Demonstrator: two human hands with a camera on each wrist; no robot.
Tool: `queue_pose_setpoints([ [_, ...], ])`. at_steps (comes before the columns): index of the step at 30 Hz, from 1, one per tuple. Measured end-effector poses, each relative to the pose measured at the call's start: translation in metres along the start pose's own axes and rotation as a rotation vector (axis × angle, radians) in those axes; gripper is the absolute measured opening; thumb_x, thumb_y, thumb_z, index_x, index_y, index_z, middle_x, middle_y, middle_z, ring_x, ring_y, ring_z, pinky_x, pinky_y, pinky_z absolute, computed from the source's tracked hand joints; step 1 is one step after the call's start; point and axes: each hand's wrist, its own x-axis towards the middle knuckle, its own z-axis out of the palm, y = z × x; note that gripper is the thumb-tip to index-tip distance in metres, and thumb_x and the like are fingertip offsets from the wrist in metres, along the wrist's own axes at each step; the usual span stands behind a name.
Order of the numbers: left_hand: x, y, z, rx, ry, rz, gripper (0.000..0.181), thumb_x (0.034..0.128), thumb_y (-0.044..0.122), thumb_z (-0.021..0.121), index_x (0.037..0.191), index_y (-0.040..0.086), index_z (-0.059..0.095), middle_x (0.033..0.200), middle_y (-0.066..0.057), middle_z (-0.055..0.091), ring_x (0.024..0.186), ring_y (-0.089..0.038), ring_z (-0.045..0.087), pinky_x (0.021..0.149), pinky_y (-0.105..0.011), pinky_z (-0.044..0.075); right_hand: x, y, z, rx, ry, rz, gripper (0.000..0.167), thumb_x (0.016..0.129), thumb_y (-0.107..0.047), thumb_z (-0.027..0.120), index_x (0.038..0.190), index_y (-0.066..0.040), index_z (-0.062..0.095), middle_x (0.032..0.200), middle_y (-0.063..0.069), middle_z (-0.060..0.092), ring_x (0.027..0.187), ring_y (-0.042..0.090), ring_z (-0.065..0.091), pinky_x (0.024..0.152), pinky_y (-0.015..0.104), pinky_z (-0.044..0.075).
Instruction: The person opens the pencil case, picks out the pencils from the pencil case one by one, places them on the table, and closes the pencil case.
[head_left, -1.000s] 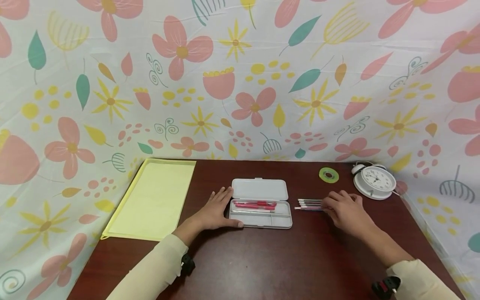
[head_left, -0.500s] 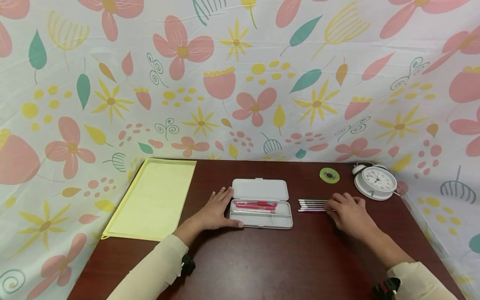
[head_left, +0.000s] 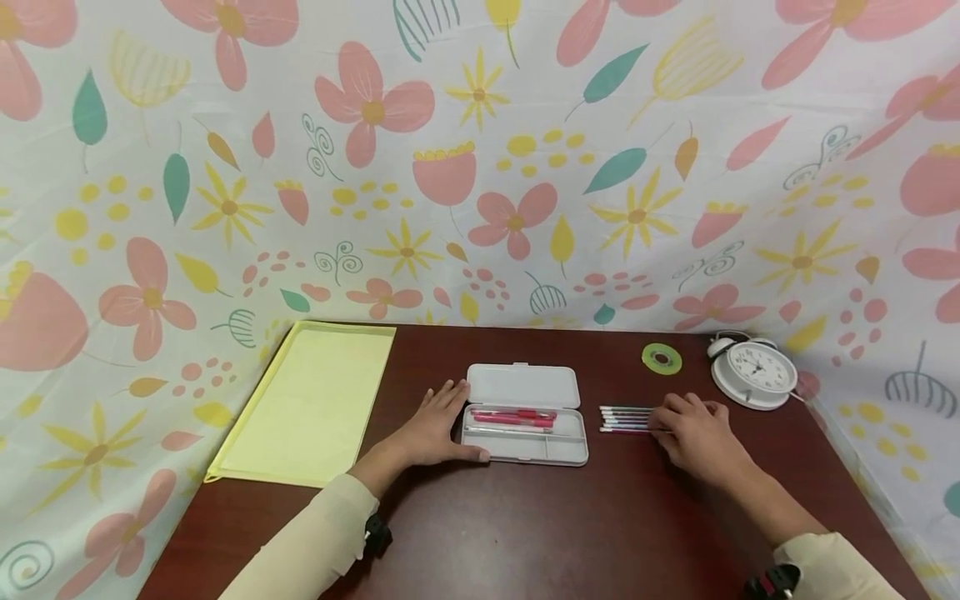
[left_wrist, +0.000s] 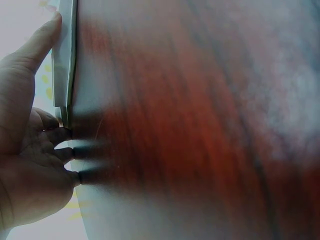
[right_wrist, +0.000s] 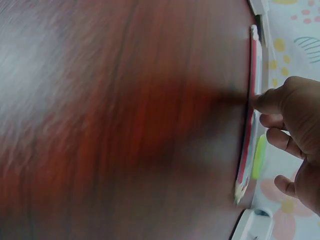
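A white pencil case (head_left: 566, 451) lies with its lid (head_left: 523, 386) folded back, holding red pens (head_left: 517, 418) and a thin pale stick (head_left: 510, 429). My left hand (head_left: 433, 429) rests spread at its left side, the thumb touching the near left corner and the fingers reaching toward the hinge. To the right of the case, several pencils (head_left: 622, 419) lie side by side on the table. My right hand (head_left: 697, 437) pinches them, thumb against the near red pencil (right_wrist: 254, 65) and fingers curled over the far side. The hand hides their right part in the head view.
A yellow zip folder (head_left: 307, 400) lies on the left of the dark wooden table (head_left: 525, 533). Behind the right hand sit a green tape roll (head_left: 662, 359) and a white alarm clock (head_left: 753, 371). A flowered cloth (head_left: 480, 167) hangs along the back.
The near pencil no longer juts out leftward; the pencils' left ends line up more evenly. My right hand has shifted slightly rightward, while the left hand stays at the case.
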Motion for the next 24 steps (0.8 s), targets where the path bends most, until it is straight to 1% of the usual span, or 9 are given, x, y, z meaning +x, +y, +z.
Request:
queue_pose_setpoints([
  [2, -0.001, 0.000, 0.001, 0.006, -0.002, -0.011, 0.132, 0.0880, 0.072, 0.083, 0.178, 0.005, 0.013, 0.187, -0.014, 0.017, 0.175, -0.036, 0.008, 0.141, -0.061, 0.007, 0.006, -0.008, -0.001, 0.012, -0.016, 0.008, 0.025, 0.085, -0.009, 0.092, 0.092, -0.024, 0.074, 0.096, -0.006, 0.065, 0.092, 0.022, 0.058, 0.085, 0.072, 0.047],
  [7, 0.005, -0.012, 0.009, -0.031, 0.002, -0.005, 0.138, 0.0833, 0.082, 0.080, 0.179, 0.009, 0.011, 0.187, -0.011, 0.015, 0.176, -0.033, 0.004, 0.142, -0.060, 0.002, 0.031, -0.039, 0.000, 0.046, -0.051, 0.003, 0.012, 0.095, -0.015, 0.087, 0.104, -0.018, 0.080, 0.104, -0.002, 0.069, 0.100, 0.023, 0.063, 0.093, 0.074, 0.048],
  [10, 0.005, -0.012, 0.007, -0.039, 0.014, 0.024, 0.139, 0.0833, 0.085, 0.077, 0.178, 0.007, 0.013, 0.187, -0.013, 0.017, 0.176, -0.035, 0.006, 0.141, -0.061, 0.004, 0.046, -0.060, 0.005, 0.075, -0.057, -0.034, 0.012, 0.098, -0.018, 0.086, 0.109, -0.017, 0.083, 0.107, -0.002, 0.071, 0.104, 0.023, 0.066, 0.094, 0.069, 0.050],
  [12, 0.001, -0.005, 0.002, -0.045, 0.016, 0.037, 0.138, 0.0844, 0.084, 0.077, 0.178, 0.004, 0.015, 0.186, -0.017, 0.019, 0.175, -0.039, 0.009, 0.141, -0.064, 0.006, 0.055, -0.075, 0.009, 0.109, -0.082, -0.063, 0.014, 0.098, -0.021, 0.086, 0.111, -0.016, 0.083, 0.109, -0.001, 0.072, 0.105, 0.022, 0.066, 0.093, 0.065, 0.052],
  [14, 0.001, -0.007, 0.005, -0.039, 0.030, 0.049, 0.138, 0.0850, 0.088, 0.072, 0.177, 0.003, 0.015, 0.185, -0.017, 0.020, 0.175, -0.039, 0.010, 0.141, -0.063, 0.007, 0.062, -0.088, 0.012, 0.134, -0.123, -0.089, 0.016, 0.099, -0.023, 0.085, 0.114, -0.016, 0.084, 0.110, -0.001, 0.073, 0.105, 0.021, 0.065, 0.091, 0.061, 0.053],
  [16, 0.000, -0.006, 0.005, -0.043, 0.031, 0.050, 0.138, 0.0848, 0.088, 0.072, 0.177, 0.002, 0.016, 0.185, -0.018, 0.020, 0.175, -0.040, 0.010, 0.141, -0.064, 0.007, 0.068, -0.099, 0.014, 0.145, -0.170, -0.108, 0.018, 0.099, -0.026, 0.085, 0.115, -0.016, 0.084, 0.109, 0.000, 0.074, 0.104, 0.021, 0.063, 0.088, 0.056, 0.052],
  [19, 0.000, -0.004, 0.003, -0.041, 0.020, 0.036, 0.137, 0.0852, 0.084, 0.076, 0.177, 0.002, 0.016, 0.186, -0.017, 0.020, 0.175, -0.040, 0.010, 0.140, -0.065, 0.008, 0.074, -0.109, 0.016, 0.106, -0.232, -0.120, 0.017, 0.099, -0.030, 0.085, 0.110, -0.018, 0.085, 0.104, -0.001, 0.074, 0.100, 0.020, 0.060, 0.084, 0.052, 0.050],
  [21, -0.001, 0.000, -0.001, -0.037, 0.006, 0.020, 0.135, 0.0857, 0.077, 0.081, 0.177, 0.002, 0.016, 0.186, -0.017, 0.019, 0.175, -0.040, 0.010, 0.140, -0.065, 0.008, 0.077, -0.113, 0.017, 0.066, -0.267, -0.111, 0.015, 0.098, -0.032, 0.086, 0.106, -0.019, 0.084, 0.100, -0.002, 0.073, 0.096, 0.019, 0.059, 0.079, 0.049, 0.048],
  [24, -0.001, 0.001, -0.002, -0.006, -0.004, 0.005, 0.131, 0.0885, 0.074, 0.081, 0.177, 0.003, 0.015, 0.186, -0.015, 0.018, 0.175, -0.038, 0.009, 0.141, -0.062, 0.008, 0.080, -0.117, 0.020, 0.041, -0.319, -0.077, 0.014, 0.099, -0.034, 0.085, 0.101, -0.020, 0.084, 0.095, -0.004, 0.072, 0.093, 0.018, 0.060, 0.075, 0.047, 0.046],
])
